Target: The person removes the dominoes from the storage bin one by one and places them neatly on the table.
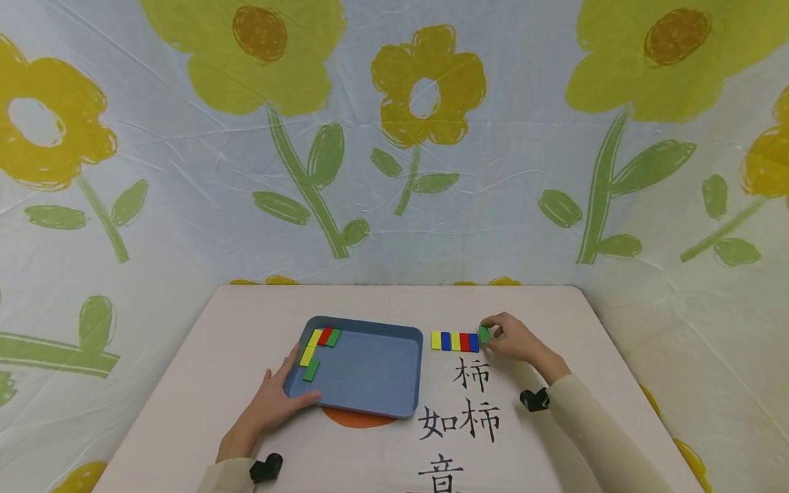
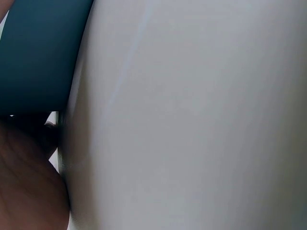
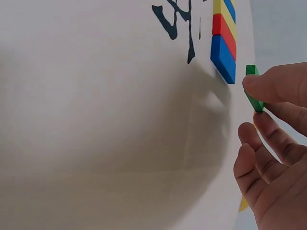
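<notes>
Green tile (image 1: pixel 483 334) pinched in my right hand (image 1: pixel 516 339), just off the right end of the tile row (image 1: pixel 455 342).
Right hand: thumb and fingertips on the tile, which sits apart from the blue end tile (image 1: pixel 474 342); row reads yellow, blue, yellow, red, blue from left, on the table (image 1: pixel 524 305) right of the blue tray (image 1: pixel 370 370). Left hand (image 1: pixel 271 404): spread, not gripping, thumb at the tray's near edge, fingers along its left side. In the tray's far left corner: yellow, red, green left to right, second yellow nearer than the first, another green (image 1: pixel 311 370) nearer still with a gap. Black characters (image 1: pixel 471 374) on the table, near side of the row.
</notes>
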Available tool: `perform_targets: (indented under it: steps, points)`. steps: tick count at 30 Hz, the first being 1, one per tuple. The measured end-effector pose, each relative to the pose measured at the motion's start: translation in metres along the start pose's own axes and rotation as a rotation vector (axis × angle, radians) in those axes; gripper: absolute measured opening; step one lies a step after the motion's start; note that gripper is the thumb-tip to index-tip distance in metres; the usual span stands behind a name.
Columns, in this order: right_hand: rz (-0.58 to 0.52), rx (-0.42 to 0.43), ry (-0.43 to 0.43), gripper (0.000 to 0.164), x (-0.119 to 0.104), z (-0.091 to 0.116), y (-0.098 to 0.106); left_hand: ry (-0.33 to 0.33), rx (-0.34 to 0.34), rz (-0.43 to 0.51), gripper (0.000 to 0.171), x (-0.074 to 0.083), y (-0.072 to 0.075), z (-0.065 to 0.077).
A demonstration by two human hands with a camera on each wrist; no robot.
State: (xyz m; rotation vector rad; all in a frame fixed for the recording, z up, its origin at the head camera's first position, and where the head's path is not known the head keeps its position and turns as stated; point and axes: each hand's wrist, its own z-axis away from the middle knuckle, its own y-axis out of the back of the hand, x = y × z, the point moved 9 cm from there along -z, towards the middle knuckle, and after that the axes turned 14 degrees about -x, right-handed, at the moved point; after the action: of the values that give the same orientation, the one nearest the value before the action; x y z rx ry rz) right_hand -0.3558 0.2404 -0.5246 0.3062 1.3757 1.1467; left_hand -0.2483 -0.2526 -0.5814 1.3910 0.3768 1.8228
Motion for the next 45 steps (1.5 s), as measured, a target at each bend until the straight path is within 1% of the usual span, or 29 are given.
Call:
perform_targets:
  steps: [3, 6, 10, 16, 19, 26, 35, 40, 45]
  points:
    - [-0.001, -0.002, -0.017, 0.044, 0.004, 0.0, -0.004, -0.009, 0.002, -0.003, 0.115, 0.0, 0.0, 0.0]
    - [-0.003, -0.013, -0.048, 0.045, 0.009, 0.0, -0.009, -0.006, 0.001, -0.003, 0.115, -0.001, 0.0, 0.0]
    - [-0.002, -0.028, -0.065, 0.045, 0.011, 0.0, -0.015, 0.002, -0.006, 0.007, 0.115, -0.001, 0.0, 0.0]
    - [0.036, -0.024, -0.04, 0.045, 0.008, 0.0, -0.018, -0.006, -0.002, 0.001, 0.114, 0.001, 0.0, 0.0]
    - [0.043, -0.023, -0.042, 0.045, 0.009, 0.001, -0.019, -0.009, 0.004, 0.006, 0.114, 0.001, 0.001, 0.0]
    - [0.034, -0.021, -0.047, 0.046, 0.01, 0.0, -0.02, -0.032, 0.021, -0.001, 0.114, 0.003, 0.002, -0.001]
    - [0.047, -0.018, -0.051, 0.046, 0.013, -0.001, -0.02, -0.008, -0.004, 0.009, 0.115, 0.001, 0.001, -0.002]
    - [0.04, -0.026, -0.052, 0.047, 0.014, -0.002, -0.021, -0.001, -0.002, 0.002, 0.115, 0.001, 0.0, -0.001]
    - [0.022, -0.04, -0.048, 0.052, 0.012, -0.001, -0.021, 0.0, 0.008, 0.004, 0.116, 0.0, 0.0, -0.001]
